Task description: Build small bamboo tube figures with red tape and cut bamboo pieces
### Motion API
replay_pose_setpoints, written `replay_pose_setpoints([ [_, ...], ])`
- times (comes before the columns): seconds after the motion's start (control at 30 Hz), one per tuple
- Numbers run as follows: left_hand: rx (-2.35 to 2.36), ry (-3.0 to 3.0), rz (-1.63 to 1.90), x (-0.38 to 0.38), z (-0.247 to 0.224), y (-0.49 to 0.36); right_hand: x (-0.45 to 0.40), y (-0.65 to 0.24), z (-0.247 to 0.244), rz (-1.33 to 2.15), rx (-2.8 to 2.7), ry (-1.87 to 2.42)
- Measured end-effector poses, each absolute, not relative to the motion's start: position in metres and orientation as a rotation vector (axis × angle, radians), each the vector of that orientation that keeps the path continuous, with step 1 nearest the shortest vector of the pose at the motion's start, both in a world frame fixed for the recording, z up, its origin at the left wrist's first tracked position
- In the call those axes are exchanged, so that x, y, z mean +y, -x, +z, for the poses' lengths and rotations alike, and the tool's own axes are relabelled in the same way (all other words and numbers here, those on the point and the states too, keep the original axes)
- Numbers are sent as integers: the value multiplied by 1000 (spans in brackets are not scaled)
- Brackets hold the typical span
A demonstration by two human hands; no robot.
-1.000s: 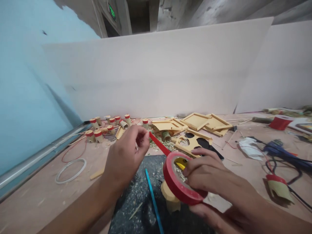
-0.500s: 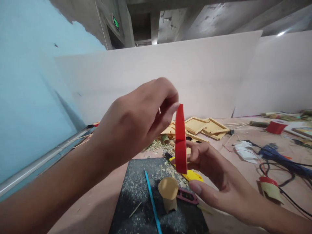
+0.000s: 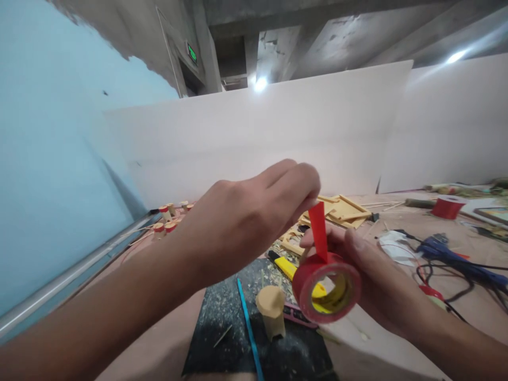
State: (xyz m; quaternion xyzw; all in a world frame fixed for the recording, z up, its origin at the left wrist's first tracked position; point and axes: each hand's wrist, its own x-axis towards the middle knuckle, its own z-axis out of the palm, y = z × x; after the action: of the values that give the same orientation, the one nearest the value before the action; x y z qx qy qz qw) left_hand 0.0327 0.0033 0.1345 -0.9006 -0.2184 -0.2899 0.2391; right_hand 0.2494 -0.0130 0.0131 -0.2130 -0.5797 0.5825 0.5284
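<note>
Between its thumb and fingers, my left hand pinches the free end of a red tape strip. The strip runs down to a roll of red tape with a yellow core, tilted so its hole faces me. My right hand is curled around the roll's back and right side, fingers partly hidden behind it. Below, a short tan cylinder with a round cap stands upright on a dark speckled mat. Beside it lie a blue pencil-like stick, a yellow utility knife and a pink-edged tool.
Wooden frames and shavings lie behind the mat. To the right are a red spool, white paper and a blue tool with black cables. Small red-banded cylinders stand at left. A white panel rises behind.
The roll has turned from edge-on to showing its hole, and sits lower and further right. My left hand moved right and down; my right hand closed in around the roll.
</note>
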Motion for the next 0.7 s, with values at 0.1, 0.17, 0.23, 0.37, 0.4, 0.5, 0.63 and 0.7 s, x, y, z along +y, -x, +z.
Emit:
replay_pose_setpoints([
  [0.1, -625, 2447, -847, 6, 127, -26, -14, -245, 16, 1505, -1354, 487],
  [0.17, -608, 2422, -856, 8, 119, -19, -14, -245, 17, 1594, -1393, 498],
  [0.23, -548, 2406, -787, 10, 110, -12, -14, -247, 18, 1585, -1464, 577],
  [0.37, -371, 2299, -748, 14, 94, 3, -14, -254, 25, 1414, -1550, 799],
  [0.4, -346, 2277, -752, 16, 92, 5, -15, -254, 27, 1375, -1588, 847],
  [0.5, -327, 2252, -771, 24, 86, 8, -17, -251, 31, 1306, -1742, 933],
  [0.63, -347, 2268, -855, 31, 77, 7, -15, -248, 30, 1511, -1783, 913],
  [0.7, -400, 2293, -893, 28, 71, 7, -12, -251, 29, 1476, -1753, 967],
])
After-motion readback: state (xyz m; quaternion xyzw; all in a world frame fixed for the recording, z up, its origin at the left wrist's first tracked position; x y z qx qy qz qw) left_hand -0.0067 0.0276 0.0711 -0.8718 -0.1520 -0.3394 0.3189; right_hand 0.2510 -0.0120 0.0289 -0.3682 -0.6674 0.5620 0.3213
